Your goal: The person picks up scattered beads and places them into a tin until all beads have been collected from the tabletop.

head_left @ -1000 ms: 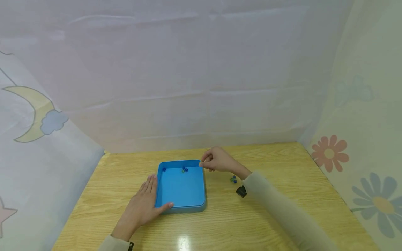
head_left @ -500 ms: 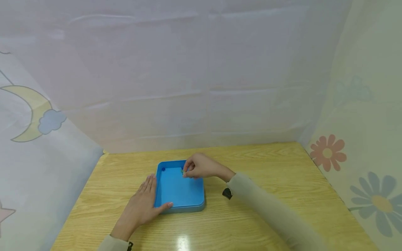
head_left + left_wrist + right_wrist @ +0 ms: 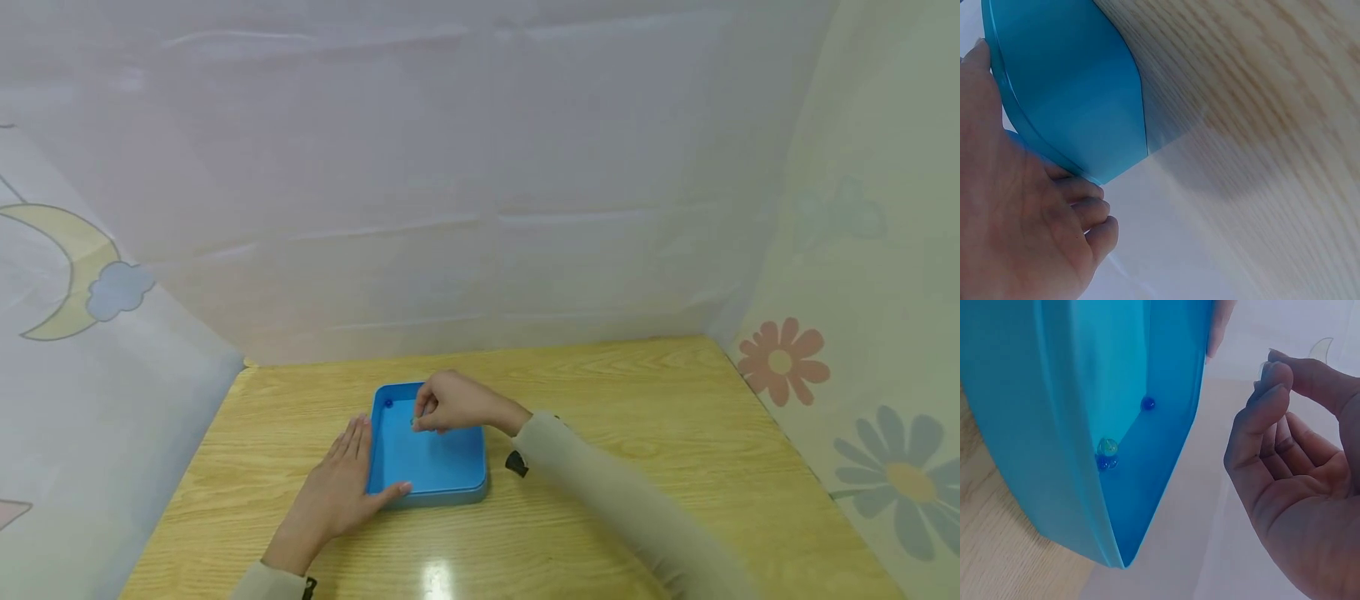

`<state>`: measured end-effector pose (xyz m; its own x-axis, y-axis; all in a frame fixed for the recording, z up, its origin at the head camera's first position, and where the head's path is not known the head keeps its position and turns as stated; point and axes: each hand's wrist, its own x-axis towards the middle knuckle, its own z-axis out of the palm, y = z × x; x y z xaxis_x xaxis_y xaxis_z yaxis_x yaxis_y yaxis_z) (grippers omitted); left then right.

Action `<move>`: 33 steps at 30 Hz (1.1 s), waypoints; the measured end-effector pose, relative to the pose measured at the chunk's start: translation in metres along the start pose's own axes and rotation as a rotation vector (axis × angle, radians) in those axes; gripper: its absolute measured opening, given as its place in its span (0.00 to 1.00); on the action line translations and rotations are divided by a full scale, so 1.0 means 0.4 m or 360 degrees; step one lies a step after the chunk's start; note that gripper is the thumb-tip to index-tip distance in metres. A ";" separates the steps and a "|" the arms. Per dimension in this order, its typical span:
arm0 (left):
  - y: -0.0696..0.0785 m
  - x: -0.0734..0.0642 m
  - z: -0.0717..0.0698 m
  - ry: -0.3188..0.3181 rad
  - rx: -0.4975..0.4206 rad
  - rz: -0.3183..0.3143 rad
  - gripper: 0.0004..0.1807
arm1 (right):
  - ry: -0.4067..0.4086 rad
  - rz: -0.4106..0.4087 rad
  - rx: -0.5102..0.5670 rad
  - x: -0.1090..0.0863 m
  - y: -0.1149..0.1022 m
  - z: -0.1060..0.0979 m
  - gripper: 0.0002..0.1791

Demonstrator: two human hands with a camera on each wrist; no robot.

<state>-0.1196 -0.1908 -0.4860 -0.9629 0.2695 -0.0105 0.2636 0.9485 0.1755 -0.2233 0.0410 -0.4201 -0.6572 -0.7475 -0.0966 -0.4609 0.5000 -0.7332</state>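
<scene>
A shallow blue box (image 3: 431, 457) rests on the wooden table. My left hand (image 3: 330, 492) steadies its near left corner, fingers straight along the left side and thumb on the front rim. Over the box, my right hand (image 3: 459, 402) pinches a small glassy marble (image 3: 1262, 370) between thumb and forefinger, mostly hidden by the fingertips. Inside the box, the right wrist view shows a greenish clear marble (image 3: 1107, 447) beside dark blue marbles (image 3: 1104, 464) along one wall. Another blue marble (image 3: 1148, 403) lies apart in a corner.
The wooden table (image 3: 615, 375) extends around the box. Pale cloth walls surround it, with a printed moon at the left and flowers (image 3: 780, 361) at the right. A black strap piece (image 3: 516, 463) hangs at the right cuff.
My right hand has moved left from the box's far right corner to over its inside, still pinching the marble. The sleeve now covers the marbles on the table. My left hand stays put.
</scene>
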 end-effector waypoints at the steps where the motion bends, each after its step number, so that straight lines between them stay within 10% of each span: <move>1: 0.000 0.000 0.000 0.0002 0.0001 0.0000 0.68 | 0.0003 0.0013 -0.0004 0.003 -0.002 0.003 0.04; 33: 0.001 -0.011 -0.007 -0.0011 -0.0013 -0.0005 0.66 | 0.0048 0.0235 -0.0117 0.102 -0.019 0.081 0.09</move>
<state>-0.1154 -0.1920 -0.4829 -0.9633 0.2677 -0.0180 0.2600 0.9480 0.1836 -0.2275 -0.0074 -0.4403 -0.7382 -0.6505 -0.1786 -0.3996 0.6350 -0.6611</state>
